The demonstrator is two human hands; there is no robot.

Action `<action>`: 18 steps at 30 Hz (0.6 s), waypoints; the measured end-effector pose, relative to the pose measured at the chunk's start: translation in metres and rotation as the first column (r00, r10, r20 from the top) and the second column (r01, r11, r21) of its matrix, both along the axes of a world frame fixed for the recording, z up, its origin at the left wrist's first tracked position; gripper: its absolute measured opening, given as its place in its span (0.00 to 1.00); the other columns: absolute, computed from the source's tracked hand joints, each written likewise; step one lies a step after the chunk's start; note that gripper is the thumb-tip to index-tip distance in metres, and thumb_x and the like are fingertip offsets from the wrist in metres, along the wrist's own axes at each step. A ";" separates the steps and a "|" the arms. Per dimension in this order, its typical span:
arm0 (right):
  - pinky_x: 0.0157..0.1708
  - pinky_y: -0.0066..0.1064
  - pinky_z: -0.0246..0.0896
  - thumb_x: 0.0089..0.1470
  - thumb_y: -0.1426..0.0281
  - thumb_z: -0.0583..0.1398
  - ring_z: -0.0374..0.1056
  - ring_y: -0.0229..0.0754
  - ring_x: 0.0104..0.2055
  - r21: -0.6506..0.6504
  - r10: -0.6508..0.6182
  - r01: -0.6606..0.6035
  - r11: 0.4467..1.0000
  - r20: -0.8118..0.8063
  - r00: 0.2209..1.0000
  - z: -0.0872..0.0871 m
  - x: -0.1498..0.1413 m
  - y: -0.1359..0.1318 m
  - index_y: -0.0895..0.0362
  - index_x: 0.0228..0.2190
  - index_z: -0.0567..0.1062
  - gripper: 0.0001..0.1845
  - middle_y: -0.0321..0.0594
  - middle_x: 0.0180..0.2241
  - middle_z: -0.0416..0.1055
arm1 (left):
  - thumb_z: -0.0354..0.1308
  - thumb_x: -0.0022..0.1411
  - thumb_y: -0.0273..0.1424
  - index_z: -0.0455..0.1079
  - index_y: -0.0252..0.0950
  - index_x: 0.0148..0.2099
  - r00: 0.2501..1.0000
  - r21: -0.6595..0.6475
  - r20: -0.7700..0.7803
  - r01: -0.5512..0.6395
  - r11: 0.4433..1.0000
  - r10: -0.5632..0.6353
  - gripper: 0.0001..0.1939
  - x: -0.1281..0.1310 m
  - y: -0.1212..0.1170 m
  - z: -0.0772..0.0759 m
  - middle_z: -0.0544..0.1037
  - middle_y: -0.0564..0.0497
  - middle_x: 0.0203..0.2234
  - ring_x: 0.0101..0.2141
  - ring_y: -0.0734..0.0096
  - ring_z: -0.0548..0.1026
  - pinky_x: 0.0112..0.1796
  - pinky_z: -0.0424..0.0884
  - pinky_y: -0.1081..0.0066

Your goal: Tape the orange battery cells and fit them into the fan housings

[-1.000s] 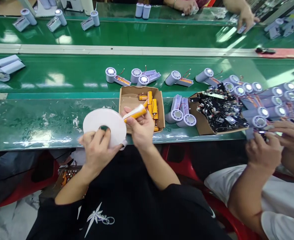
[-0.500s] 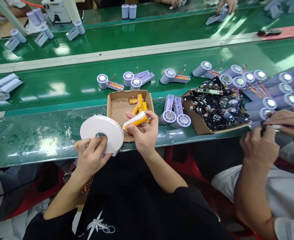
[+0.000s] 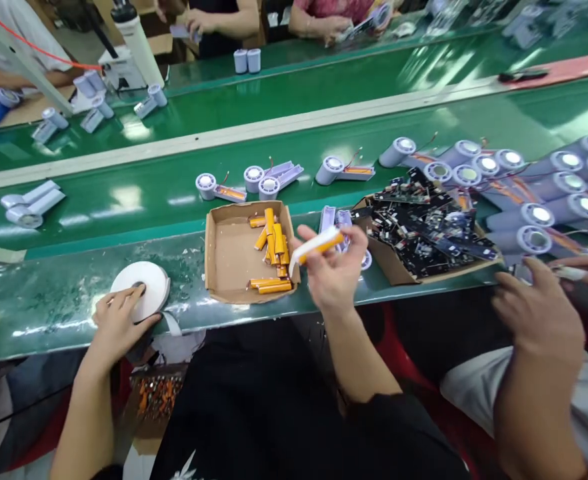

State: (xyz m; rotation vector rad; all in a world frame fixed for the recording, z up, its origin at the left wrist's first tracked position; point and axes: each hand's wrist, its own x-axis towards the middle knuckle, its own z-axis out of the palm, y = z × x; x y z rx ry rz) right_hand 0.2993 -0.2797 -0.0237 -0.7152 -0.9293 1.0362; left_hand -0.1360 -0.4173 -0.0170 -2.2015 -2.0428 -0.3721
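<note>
In the head view, my left hand (image 3: 119,323) is at the left on the bench edge. Its fingers reach over a white roll of tape (image 3: 155,288) to the hole, its thumb lies along the near rim, and a loose tape end hangs toward me. My right hand (image 3: 337,280), raised right of the cardboard box, pinches an orange cylindrical battery (image 3: 330,244) with a white tape strip along it. The strip's free end curls down at the left. Several more orange batteries (image 3: 277,243) lie in the shallow cardboard box (image 3: 227,250) between my hands.
A carton of black circuit boards (image 3: 424,227) stands right of my right hand. Lilac fan housings (image 3: 331,170) with wires sit along the green belt (image 3: 164,193), crowded at the right. A co-worker's hand (image 3: 544,313) is near the right edge; other people sit across the line.
My left hand and the tape roll have moved left and down to the bench, away from the battery. My right hand has carried the taped battery right, away from the box.
</note>
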 end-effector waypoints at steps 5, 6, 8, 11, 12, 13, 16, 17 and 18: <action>0.46 0.52 0.89 0.59 0.64 0.76 0.87 0.51 0.53 0.047 -0.147 0.144 0.989 0.080 0.986 -0.016 0.029 -0.048 0.41 0.47 0.60 0.31 0.27 0.49 0.84 | 0.60 0.73 0.42 0.76 0.48 0.61 0.967 0.185 0.174 0.155 0.970 -0.187 0.18 0.038 0.092 0.020 0.84 0.46 0.51 0.54 0.48 0.79 0.61 0.71 0.47; 0.45 0.52 0.90 0.58 0.66 0.77 0.87 0.51 0.52 0.057 -0.211 0.206 0.977 0.095 0.973 -0.014 0.041 -0.053 0.42 0.46 0.60 0.32 0.26 0.50 0.83 | 0.59 0.74 0.42 0.76 0.47 0.62 0.952 0.154 0.153 0.242 0.958 -0.265 0.18 0.063 0.125 0.028 0.85 0.46 0.52 0.54 0.50 0.79 0.62 0.71 0.49; 0.44 0.52 0.90 0.54 0.68 0.78 0.87 0.51 0.51 0.076 -0.335 0.327 0.942 0.120 0.935 -0.008 0.067 -0.061 0.44 0.43 0.60 0.33 0.26 0.52 0.81 | 0.55 0.75 0.42 0.73 0.44 0.68 0.915 -0.002 0.073 0.399 0.917 -0.397 0.24 0.119 0.202 0.043 0.82 0.43 0.59 0.59 0.49 0.76 0.64 0.70 0.50; 0.42 0.53 0.90 0.50 0.69 0.80 0.88 0.54 0.48 0.096 -0.426 0.415 0.905 0.158 0.891 0.002 0.098 -0.071 0.44 0.45 0.63 0.35 0.30 0.51 0.82 | 0.59 0.70 0.39 0.66 0.42 0.76 0.870 -0.272 -0.104 0.442 0.855 -0.483 0.35 0.196 0.312 0.060 0.69 0.39 0.73 0.69 0.40 0.66 0.66 0.68 0.46; 0.41 0.54 0.90 0.50 0.69 0.80 0.88 0.55 0.48 0.082 -0.426 0.418 0.905 0.172 0.888 0.003 0.104 -0.076 0.44 0.47 0.64 0.35 0.32 0.50 0.83 | 0.61 0.68 0.41 0.65 0.45 0.77 0.851 -0.386 -0.146 0.420 0.821 -0.504 0.37 0.217 0.340 0.062 0.66 0.40 0.75 0.69 0.38 0.65 0.64 0.70 0.46; 0.42 0.55 0.89 0.50 0.68 0.80 0.88 0.57 0.48 0.056 -0.417 0.414 0.908 0.181 0.891 0.003 0.108 -0.081 0.44 0.49 0.66 0.35 0.35 0.49 0.85 | 0.63 0.66 0.44 0.66 0.47 0.77 0.837 -0.472 -0.173 0.392 0.790 -0.519 0.39 0.234 0.363 0.064 0.65 0.41 0.76 0.69 0.36 0.66 0.63 0.71 0.46; 0.45 0.57 0.88 0.54 0.63 0.79 0.87 0.59 0.49 -0.063 -0.365 0.382 0.922 0.184 0.913 -0.003 0.108 -0.090 0.45 0.52 0.70 0.32 0.40 0.45 0.87 | 0.69 0.59 0.53 0.76 0.49 0.69 0.820 -0.597 -0.190 0.340 0.726 -0.540 0.38 0.266 0.403 0.064 0.76 0.42 0.69 0.62 0.39 0.75 0.57 0.75 0.53; 0.45 0.55 0.88 0.55 0.61 0.79 0.87 0.59 0.49 -0.099 -0.335 0.357 0.929 0.184 0.924 -0.005 0.106 -0.090 0.46 0.52 0.71 0.30 0.42 0.45 0.87 | 0.72 0.56 0.53 0.79 0.49 0.66 0.820 -0.602 -0.189 0.338 0.724 -0.541 0.37 0.271 0.408 0.063 0.80 0.42 0.64 0.59 0.42 0.77 0.56 0.76 0.56; 0.44 0.52 0.87 0.56 0.60 0.78 0.88 0.59 0.48 -0.127 -0.299 0.324 0.937 0.185 0.936 -0.007 0.103 -0.089 0.46 0.52 0.71 0.30 0.43 0.45 0.87 | 0.74 0.53 0.52 0.81 0.49 0.63 0.820 -0.605 -0.191 0.335 0.723 -0.540 0.36 0.272 0.411 0.063 0.83 0.43 0.59 0.57 0.44 0.79 0.55 0.76 0.58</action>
